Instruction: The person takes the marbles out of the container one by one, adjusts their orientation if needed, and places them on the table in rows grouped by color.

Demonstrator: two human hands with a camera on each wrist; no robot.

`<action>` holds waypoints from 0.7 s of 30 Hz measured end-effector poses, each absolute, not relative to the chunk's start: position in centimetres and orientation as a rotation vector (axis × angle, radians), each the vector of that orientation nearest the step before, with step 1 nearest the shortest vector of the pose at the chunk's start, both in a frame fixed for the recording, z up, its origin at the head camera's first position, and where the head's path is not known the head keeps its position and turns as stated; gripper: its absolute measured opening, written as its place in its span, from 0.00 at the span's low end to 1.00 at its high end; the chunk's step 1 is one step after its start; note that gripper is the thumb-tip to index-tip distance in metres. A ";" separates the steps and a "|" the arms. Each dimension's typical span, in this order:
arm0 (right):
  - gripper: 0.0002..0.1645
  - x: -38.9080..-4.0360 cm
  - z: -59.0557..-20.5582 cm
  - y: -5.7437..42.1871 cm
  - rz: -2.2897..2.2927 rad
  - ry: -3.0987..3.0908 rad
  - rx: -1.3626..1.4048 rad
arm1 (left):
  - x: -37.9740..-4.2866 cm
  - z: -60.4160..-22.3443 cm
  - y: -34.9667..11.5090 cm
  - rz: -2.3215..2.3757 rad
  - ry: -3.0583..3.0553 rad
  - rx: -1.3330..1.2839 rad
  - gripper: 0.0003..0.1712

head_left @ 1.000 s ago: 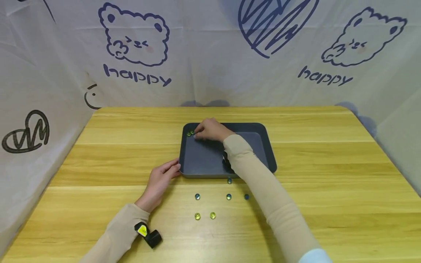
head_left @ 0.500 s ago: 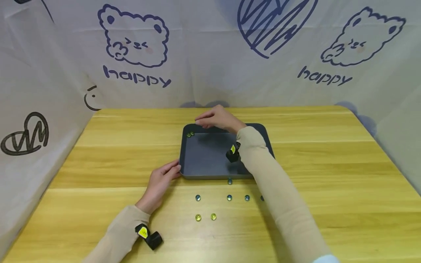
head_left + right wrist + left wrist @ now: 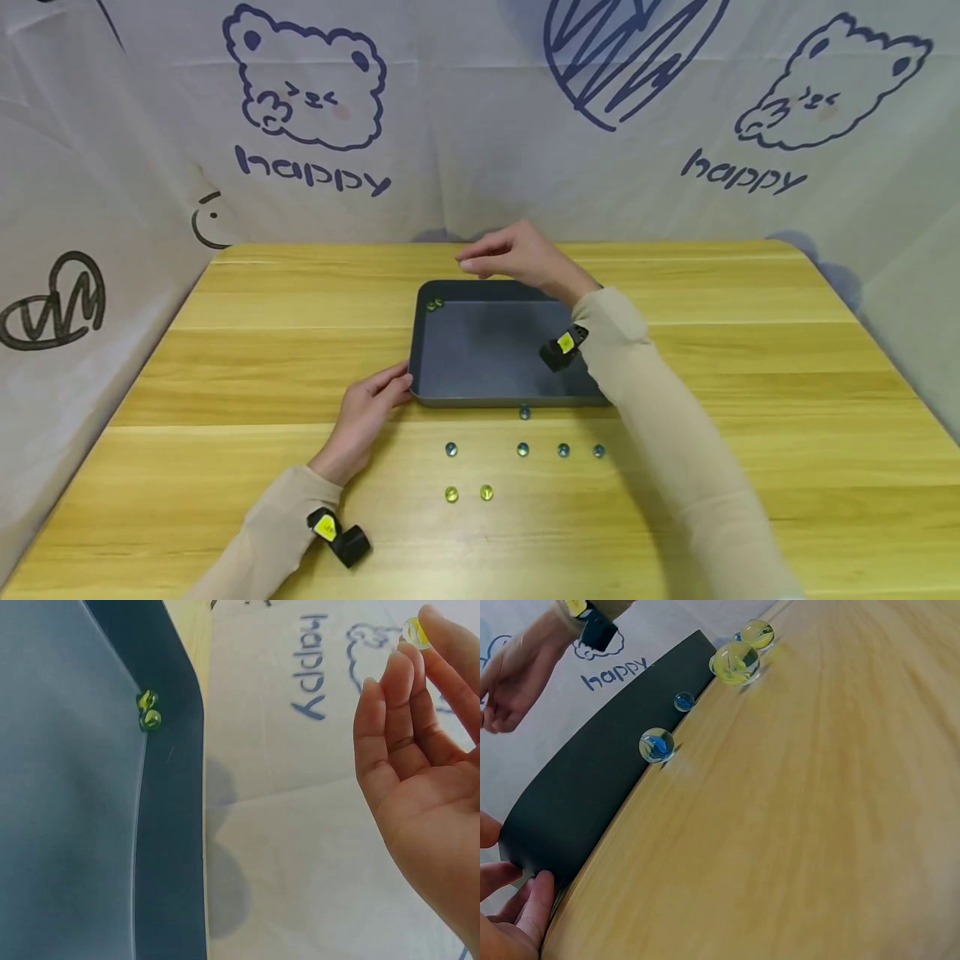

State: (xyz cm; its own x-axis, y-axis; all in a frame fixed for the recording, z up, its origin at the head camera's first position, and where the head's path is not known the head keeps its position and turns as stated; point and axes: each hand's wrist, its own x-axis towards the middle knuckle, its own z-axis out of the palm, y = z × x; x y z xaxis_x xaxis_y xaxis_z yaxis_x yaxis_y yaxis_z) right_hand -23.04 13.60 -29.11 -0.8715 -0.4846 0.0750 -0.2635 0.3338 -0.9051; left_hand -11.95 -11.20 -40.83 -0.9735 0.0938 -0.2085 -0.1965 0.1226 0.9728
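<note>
In the head view my right hand (image 3: 525, 254) hovers above the far edge of a dark grey tray (image 3: 487, 354). Its thumb and index finger pinch a yellow marble (image 3: 415, 634), seen in the right wrist view. Two yellow-green marbles (image 3: 148, 710) lie together inside the tray's far left corner. My left hand (image 3: 365, 421) touches the outside of the tray's near left corner with extended fingers (image 3: 536, 907). On the table before the tray lie several blue marbles (image 3: 522, 450), one right by its near wall, and two yellow marbles (image 3: 487, 492) nearer me.
The tray stands on a wooden table (image 3: 750, 375). Behind it hangs a white cloth (image 3: 480, 150) with drawn bears and writing, which also runs along the sides. Each wrist carries a small black camera (image 3: 348, 543).
My right hand has risen out of the tray's far left corner and drifted right, uncovering more of the tray and another blue marble on the table. The left hand stays at the corner.
</note>
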 end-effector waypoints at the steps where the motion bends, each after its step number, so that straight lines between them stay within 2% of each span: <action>1: 0.17 -22.8 -29.1 13.7 -1.560 2.394 -0.700 | -12.0 -40.8 -11.2 1.943 2.179 -0.101 0.24; 11: 0.15 -19.7 -29.0 14.9 -1.653 2.388 -0.798 | -11.8 -40.8 -11.2 1.951 2.182 -0.108 0.23; 21: 0.13 -16.0 -28.3 15.9 -1.612 2.408 -1.033 | -11.8 -41.0 -11.2 1.960 2.182 -0.098 0.23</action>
